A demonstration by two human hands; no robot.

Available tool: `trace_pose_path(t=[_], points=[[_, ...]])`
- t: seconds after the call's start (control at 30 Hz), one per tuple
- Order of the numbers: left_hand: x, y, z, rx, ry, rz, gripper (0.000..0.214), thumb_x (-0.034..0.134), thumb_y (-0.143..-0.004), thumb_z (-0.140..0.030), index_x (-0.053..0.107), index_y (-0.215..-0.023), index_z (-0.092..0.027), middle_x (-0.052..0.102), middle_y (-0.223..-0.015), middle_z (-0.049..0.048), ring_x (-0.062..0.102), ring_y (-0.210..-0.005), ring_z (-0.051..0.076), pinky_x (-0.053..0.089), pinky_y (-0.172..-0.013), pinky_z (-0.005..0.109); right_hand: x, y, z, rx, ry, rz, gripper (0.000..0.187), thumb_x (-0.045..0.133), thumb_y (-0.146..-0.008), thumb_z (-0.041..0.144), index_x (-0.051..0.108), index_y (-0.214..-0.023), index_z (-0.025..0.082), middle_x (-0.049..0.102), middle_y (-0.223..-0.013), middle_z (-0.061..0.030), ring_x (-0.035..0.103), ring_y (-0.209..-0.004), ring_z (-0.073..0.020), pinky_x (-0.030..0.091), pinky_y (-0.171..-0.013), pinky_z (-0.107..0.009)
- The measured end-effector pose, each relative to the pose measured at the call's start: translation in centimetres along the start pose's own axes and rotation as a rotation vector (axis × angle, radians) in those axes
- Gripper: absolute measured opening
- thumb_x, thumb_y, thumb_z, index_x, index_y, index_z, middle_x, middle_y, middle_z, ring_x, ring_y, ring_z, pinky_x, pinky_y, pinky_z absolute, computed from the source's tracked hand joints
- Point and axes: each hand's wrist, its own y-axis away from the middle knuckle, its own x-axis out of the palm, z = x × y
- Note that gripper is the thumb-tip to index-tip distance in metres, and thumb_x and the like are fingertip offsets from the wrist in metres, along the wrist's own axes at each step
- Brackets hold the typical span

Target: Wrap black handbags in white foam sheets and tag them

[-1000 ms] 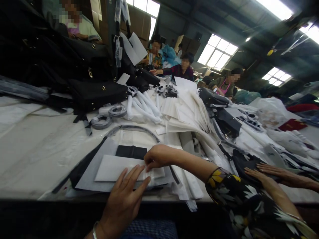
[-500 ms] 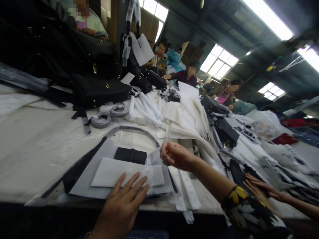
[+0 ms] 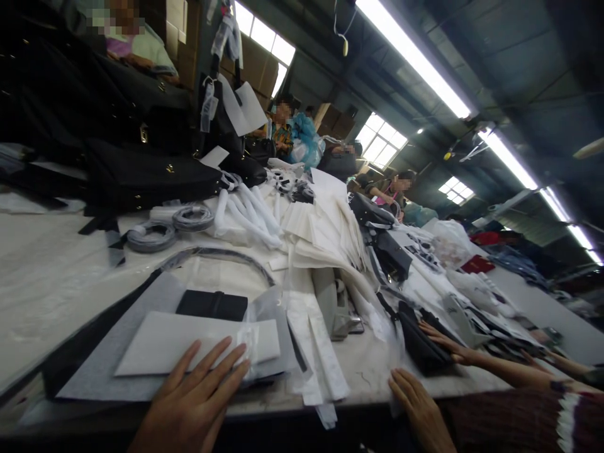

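Note:
My left hand (image 3: 198, 390) lies open, fingers spread, on the near edge of a white foam sheet (image 3: 189, 340). Its fingertips touch a small clear plastic packet (image 3: 249, 343). Behind the sheet is a small folded black pouch (image 3: 212, 304) with a band across it. Both rest on grey tissue paper (image 3: 108, 352) over a black bag (image 3: 54, 374), whose plastic-wrapped strap (image 3: 221, 253) arches behind. My right hand (image 3: 418, 406) is at the table's front edge, fingers stretched out and holding nothing; its wrist runs out of view.
White strips (image 3: 321, 365) hang over the table edge. A grey tape dispenser (image 3: 333, 302) stands behind them, near stacked white sheets (image 3: 325, 233). Coiled wrapped straps (image 3: 151, 236) and black bags (image 3: 155, 170) lie at left. A co-worker's hand (image 3: 443, 343) touches a black bag (image 3: 419, 340).
The view has swung right. My right hand has drawn back from beside the pouch to the table edge, and its fingers have straightened. My left hand stays on the foam sheet.

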Motion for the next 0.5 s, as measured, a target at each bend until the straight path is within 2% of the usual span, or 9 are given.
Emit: trace_pose_path(t=[0.03,0.07,0.1,0.17,0.27,0.37,0.43,0.5], points=[[0.0,0.0,-0.1,-0.002,0.006,0.005,0.041,0.049,-0.097,-0.033,0.055,-0.138,-0.036,0.057,-0.142,-0.0074,0.05,-0.133,0.02,0.014,-0.124,0.043,-2.9,2.0,-2.3,-0.01,0.373,-0.264,0.028,0.054,-0.084,0.031,0.072,-0.099,0.045,0.071,-0.088,-0.0062,0.068,-0.085,-0.0273,0.055,-0.065,-0.041],[-0.1,-0.1,-0.1,-0.006,0.012,0.008,0.041,0.05,-0.097,-0.034,0.055,-0.138,-0.036,0.057,-0.142,-0.0073,0.05,-0.134,0.021,0.014,-0.124,0.043,-5.3,3.6,-4.4,-0.008,0.678,-0.415,0.03,0.056,-0.079,0.024,0.074,-0.095,0.042,0.072,-0.092,-0.0093,0.068,-0.089,-0.0307,0.056,-0.073,-0.045],[-0.1,-0.1,-0.2,-0.013,0.019,0.008,0.041,0.05,-0.097,-0.033,0.056,-0.137,-0.036,0.057,-0.142,-0.0073,0.05,-0.133,0.021,0.014,-0.124,0.043,-7.1,4.6,-6.0,-0.002,0.888,-0.455,0.03,0.056,-0.076,0.02,0.074,-0.091,0.038,0.073,-0.09,-0.011,0.069,-0.087,-0.0329,0.056,-0.077,-0.049],[-0.2,-0.2,-0.4,-0.029,0.034,0.004,0.04,0.049,-0.097,-0.032,0.057,-0.136,-0.037,0.057,-0.142,-0.0079,0.05,-0.133,0.02,0.015,-0.124,0.043,-8.8,5.2,-7.8,-0.041,1.133,-0.439,0.029,0.054,-0.072,0.014,0.073,-0.083,0.034,0.071,-0.08,-0.0102,0.069,-0.077,-0.0318,0.056,-0.074,-0.049],[-0.4,-0.4,-0.6,-0.042,0.053,0.002,0.04,0.047,-0.097,-0.028,0.058,-0.134,-0.037,0.058,-0.141,-0.0082,0.051,-0.133,0.02,0.015,-0.123,0.043,-8.0,2.8,-7.4,-0.138,1.225,-0.393,0.029,0.046,-0.077,0.011,0.068,-0.076,0.031,0.067,-0.07,-0.006,0.067,-0.066,-0.0269,0.056,-0.063,-0.041],[-0.5,-0.5,-0.7,-0.056,0.061,0.009,0.041,0.047,-0.096,-0.025,0.06,-0.132,-0.036,0.059,-0.14,-0.0082,0.051,-0.133,0.02,0.016,-0.123,0.044,-6.7,-1.7,-5.5,-0.183,1.227,-0.391,0.031,0.041,-0.087,0.013,0.062,-0.069,0.027,0.064,-0.07,-0.0056,0.065,-0.068,-0.0253,0.054,-0.064,-0.04],[-0.7,-0.6,-0.8,-0.064,0.056,0.013,0.041,0.047,-0.094,-0.022,0.06,-0.131,-0.036,0.059,-0.14,-0.0087,0.05,-0.133,0.02,0.016,-0.123,0.044,-6.8,-4.7,-4.0,-0.207,1.235,-0.397,0.032,0.041,-0.089,0.014,0.061,-0.066,0.025,0.063,-0.072,-0.0071,0.064,-0.071,-0.0251,0.053,-0.067,-0.04],[-1.0,-0.9,-0.8,-0.055,0.042,0.016,0.043,0.046,-0.093,-0.019,0.061,-0.13,-0.035,0.059,-0.14,-0.0094,0.05,-0.133,0.019,0.016,-0.123,0.043,-8.0,-6.9,-2.0,-0.223,1.241,-0.415,0.032,0.041,-0.089,0.013,0.062,-0.067,0.023,0.065,-0.078,-0.0091,0.065,-0.076,-0.0245,0.053,-0.07,-0.038]])
